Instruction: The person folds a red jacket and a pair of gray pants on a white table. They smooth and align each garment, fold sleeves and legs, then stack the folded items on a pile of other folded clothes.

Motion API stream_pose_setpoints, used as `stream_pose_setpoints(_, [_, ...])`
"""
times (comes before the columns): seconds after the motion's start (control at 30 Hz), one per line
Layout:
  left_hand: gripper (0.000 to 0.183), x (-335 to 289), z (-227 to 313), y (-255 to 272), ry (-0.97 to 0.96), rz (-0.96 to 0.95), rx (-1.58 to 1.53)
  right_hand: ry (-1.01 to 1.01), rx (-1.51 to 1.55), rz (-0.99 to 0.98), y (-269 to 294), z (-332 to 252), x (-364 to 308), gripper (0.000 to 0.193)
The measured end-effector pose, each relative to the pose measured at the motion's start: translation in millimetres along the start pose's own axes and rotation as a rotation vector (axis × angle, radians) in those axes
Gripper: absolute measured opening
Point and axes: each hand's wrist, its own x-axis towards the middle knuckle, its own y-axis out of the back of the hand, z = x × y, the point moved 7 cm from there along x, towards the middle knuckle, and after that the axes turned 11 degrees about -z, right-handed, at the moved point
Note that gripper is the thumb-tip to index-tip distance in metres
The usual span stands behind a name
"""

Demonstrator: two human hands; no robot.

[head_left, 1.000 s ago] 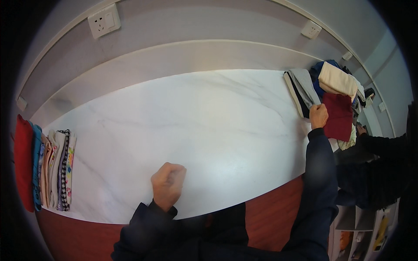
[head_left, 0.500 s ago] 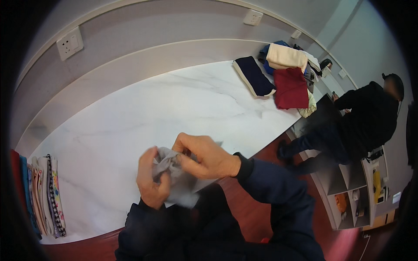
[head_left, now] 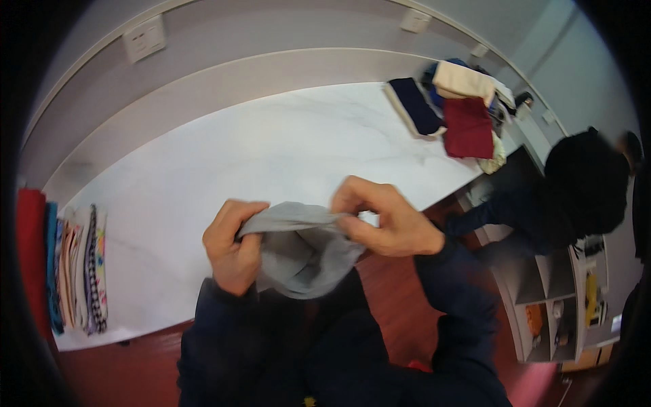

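A thin light-grey cloth (head_left: 305,268) is stretched between my hands above the table's front edge. It spreads into a pouch-like shape with a wide opening, and I cannot tell which garment or bag it is. My left hand (head_left: 234,244) grips the opening's left side, thumb against the fabric. On the other side, my right hand (head_left: 386,220) pinches the rim between thumb and fingers. The cloth's lower end hangs in front of my dark clothing.
White marbled table (head_left: 203,156) below a grey wall. Folded cloths (head_left: 85,271) stand in a row at left. A clothing pile (head_left: 468,125) lies at far right. A person (head_left: 586,183) in dark clothes bends near an open shelf unit (head_left: 542,292) at right.
The bunched grey cloth has been spread into an open pouch shape. My hands have moved apart, the right one farther right and up. The person at right has bent lower.
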Motion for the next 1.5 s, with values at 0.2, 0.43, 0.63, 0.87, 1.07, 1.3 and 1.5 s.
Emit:
stream_pose_setpoints(0.2, [0.030, 11, 17, 12, -0.064, -0.038, 0.030, -0.084, -0.480, 0.019, 2, 1, -2, 0.016])
stream_pose_setpoints(0.43, [0.026, 10, 29, 35, -0.010, 0.038, -0.024, -0.123, -0.477, 0.190, 21, 2, -15, 0.016])
stream_pose_setpoints(0.63, [0.024, 12, 50, 37, -0.032, 0.009, -0.029, -0.141, -0.446, 0.278, 23, 1, -29, 0.015])
stream_pose_setpoints(0.87, [0.023, 11, 70, 42, 0.001, -0.045, -0.060, -0.193, -0.369, 0.426, 35, 17, -50, 0.015])
stream_pose_setpoints(1.07, [0.024, 12, 78, 54, 0.004, -0.013, -0.126, -0.138, -0.462, 0.655, 66, 4, -82, 0.018])
stream_pose_setpoints(1.3, [0.021, 6, 57, 80, 0.078, 0.087, -0.196, -0.158, -0.443, 0.740, 101, 16, -121, 0.020])
stream_pose_setpoints(1.5, [0.016, 0, 6, 88, 0.374, -0.045, -0.202, -0.198, -0.044, 0.718, 118, 48, -139, 0.016])
